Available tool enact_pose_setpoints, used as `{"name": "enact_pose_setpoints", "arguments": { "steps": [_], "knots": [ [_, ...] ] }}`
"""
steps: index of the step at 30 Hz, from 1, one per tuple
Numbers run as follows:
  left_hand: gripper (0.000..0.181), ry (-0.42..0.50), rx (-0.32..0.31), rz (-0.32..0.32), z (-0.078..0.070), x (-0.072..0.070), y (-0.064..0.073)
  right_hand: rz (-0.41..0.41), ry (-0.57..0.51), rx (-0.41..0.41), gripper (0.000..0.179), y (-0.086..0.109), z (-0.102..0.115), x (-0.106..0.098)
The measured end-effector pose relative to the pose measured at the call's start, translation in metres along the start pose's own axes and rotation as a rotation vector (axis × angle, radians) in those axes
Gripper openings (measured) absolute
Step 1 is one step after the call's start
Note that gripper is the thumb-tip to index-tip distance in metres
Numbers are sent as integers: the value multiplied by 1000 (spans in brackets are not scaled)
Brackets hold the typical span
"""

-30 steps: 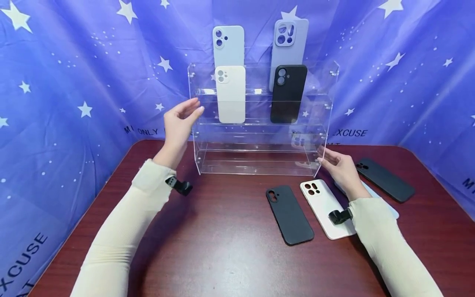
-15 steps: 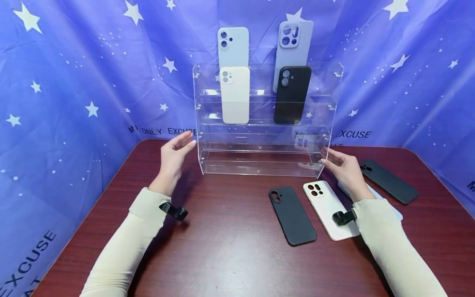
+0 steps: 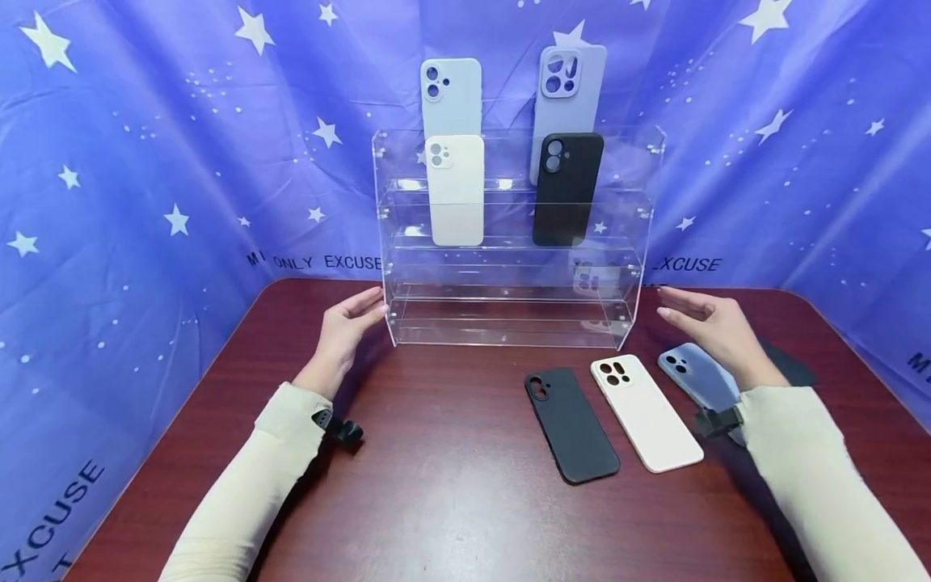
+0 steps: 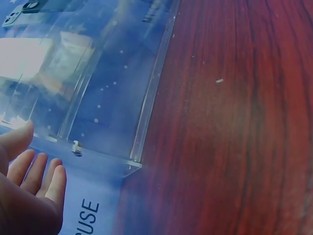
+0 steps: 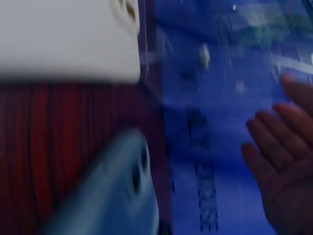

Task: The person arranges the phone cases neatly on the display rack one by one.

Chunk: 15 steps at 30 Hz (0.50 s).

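Standing near the far edge of the table [image 3: 436, 485], a clear rack [image 3: 502, 333] bears four phone cases [image 3: 457, 190]. The left hand [image 3: 343, 333], fingers extended, is just beside its left side, contact unclear; the right hand [image 3: 716, 333], likewise straight-fingered, hangs apart from its right side.

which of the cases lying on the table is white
The white case between the black case and the blue case. It's the only white one lying there; the fourth, a dark case, is partly hidden by the right hand.
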<state>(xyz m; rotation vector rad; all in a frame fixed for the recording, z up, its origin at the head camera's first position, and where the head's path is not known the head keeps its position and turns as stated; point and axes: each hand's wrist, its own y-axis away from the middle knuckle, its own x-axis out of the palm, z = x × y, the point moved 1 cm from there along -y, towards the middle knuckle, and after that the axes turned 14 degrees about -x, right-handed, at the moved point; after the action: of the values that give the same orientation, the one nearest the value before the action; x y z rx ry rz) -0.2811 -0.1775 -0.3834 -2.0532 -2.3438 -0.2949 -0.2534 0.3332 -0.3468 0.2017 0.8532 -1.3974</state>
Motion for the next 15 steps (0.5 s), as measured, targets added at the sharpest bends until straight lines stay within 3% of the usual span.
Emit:
{"name": "enact_pose_setpoints", "arguments": {
  "steps": [8,15],
  "knots": [
    [43,-122,-16,-21,5,3,-1,93,132,28,49,7,-30,-46],
    [44,-71,-32,-26,11,5,0,215,170,-5,46,16,-55,-64]
  ]
}}
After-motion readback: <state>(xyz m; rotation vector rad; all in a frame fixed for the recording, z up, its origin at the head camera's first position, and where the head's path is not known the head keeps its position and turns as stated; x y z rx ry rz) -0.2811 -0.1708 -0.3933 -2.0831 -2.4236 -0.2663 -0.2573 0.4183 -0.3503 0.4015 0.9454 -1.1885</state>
